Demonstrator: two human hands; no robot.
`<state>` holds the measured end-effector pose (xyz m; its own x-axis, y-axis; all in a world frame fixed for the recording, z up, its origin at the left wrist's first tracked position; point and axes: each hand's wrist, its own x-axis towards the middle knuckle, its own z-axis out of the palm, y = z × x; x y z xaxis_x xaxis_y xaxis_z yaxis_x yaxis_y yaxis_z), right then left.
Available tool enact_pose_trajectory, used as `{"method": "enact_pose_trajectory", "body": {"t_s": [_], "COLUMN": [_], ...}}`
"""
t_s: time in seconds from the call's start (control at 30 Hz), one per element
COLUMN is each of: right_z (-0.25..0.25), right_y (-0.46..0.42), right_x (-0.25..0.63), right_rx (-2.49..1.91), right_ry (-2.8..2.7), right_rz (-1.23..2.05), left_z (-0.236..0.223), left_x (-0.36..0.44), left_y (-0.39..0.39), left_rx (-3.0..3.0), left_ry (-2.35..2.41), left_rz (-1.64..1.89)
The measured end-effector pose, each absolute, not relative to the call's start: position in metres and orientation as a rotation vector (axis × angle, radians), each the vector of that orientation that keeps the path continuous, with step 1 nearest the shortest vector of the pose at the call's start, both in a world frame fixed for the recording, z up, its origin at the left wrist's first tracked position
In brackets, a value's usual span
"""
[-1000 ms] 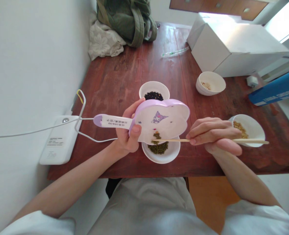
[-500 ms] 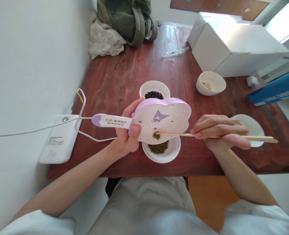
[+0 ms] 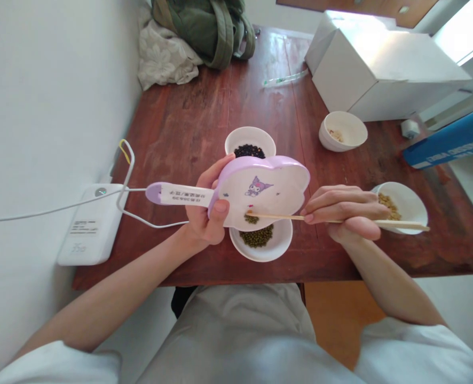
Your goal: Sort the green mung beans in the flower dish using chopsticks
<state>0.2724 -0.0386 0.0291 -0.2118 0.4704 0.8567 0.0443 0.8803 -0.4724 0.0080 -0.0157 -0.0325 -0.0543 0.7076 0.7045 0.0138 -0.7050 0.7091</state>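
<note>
My left hand [image 3: 206,210] is closed round the base of a purple and white cartoon plate [image 3: 264,189] with a long handle, tilted over a white bowl of green beans [image 3: 260,240]. A few green beans lie at the plate's lower edge. My right hand [image 3: 343,209] is closed on wooden chopsticks [image 3: 396,224], whose tips touch those beans on the plate. Just behind the plate stands a white bowl of black beans [image 3: 249,145].
A bowl of tan grains [image 3: 402,205] sits right of my right hand; another white bowl [image 3: 343,130] is farther back. White boxes [image 3: 376,69], a green bag [image 3: 204,26], a floral cloth [image 3: 162,53], a blue box [image 3: 452,138] and a white device with cable [image 3: 86,224] ring the wooden table [image 3: 204,117].
The chopstick tips have swept back and forth across the plate's lower edge, and fewer green beans lie on it now. The left hand and the plate have held steady.
</note>
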Motion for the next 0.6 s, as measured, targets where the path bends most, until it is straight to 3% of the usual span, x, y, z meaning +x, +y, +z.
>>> {"method": "enact_pose_trajectory", "body": {"t_s": [0.6], "right_z": [0.0359], "right_y": [-0.0386], "right_x": [0.2800], "right_rx": [-0.483], "right_ry": [-1.512], "right_rz": [0.558], "left_z": [-0.0251], "left_x": [0.0120], "left_y": [-0.0126], "left_rx": [1.665], "left_ry": [0.682], "left_rz": [1.873]}}
